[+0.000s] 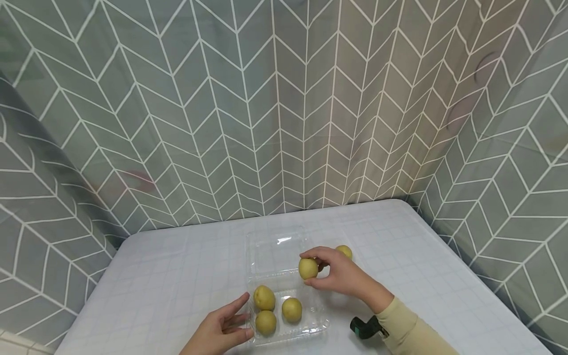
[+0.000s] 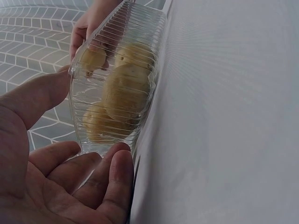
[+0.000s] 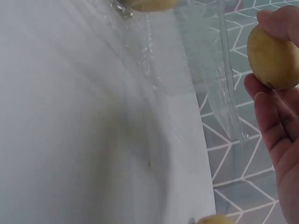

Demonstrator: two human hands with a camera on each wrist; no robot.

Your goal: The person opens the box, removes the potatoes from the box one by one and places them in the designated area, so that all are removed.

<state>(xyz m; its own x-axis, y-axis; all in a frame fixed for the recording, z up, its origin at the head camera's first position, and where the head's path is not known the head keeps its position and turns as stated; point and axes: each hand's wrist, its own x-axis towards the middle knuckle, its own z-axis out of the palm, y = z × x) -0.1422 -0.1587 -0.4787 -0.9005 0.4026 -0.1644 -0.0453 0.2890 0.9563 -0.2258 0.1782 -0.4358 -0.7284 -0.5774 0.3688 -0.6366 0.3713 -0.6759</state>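
My right hand [image 1: 339,273] pinches a smooth yellow round fruit [image 1: 308,268] between thumb and fingers, above the right side of a clear plastic clamshell box [image 1: 306,328]. In the right wrist view the held fruit [image 3: 273,58] looks slightly oval. Two fruits, one yellow fruit [image 1: 264,298] behind another [image 1: 266,323], lie along the box's left side, with a third [image 1: 292,310] beside them. My left hand [image 1: 217,328] is spread beside the box's left wall; in the left wrist view its fingertips [image 2: 122,156] are right at the ribbed wall [image 2: 135,23].
The box's clear lid [image 1: 275,251] lies folded back behind it. One more yellow fruit [image 1: 344,252] sits on the white-covered table [image 1: 186,266], partly behind my right hand. A black device [image 1: 366,328] is at the right sleeve. Patterned curtains [image 1: 266,123] surround the table.
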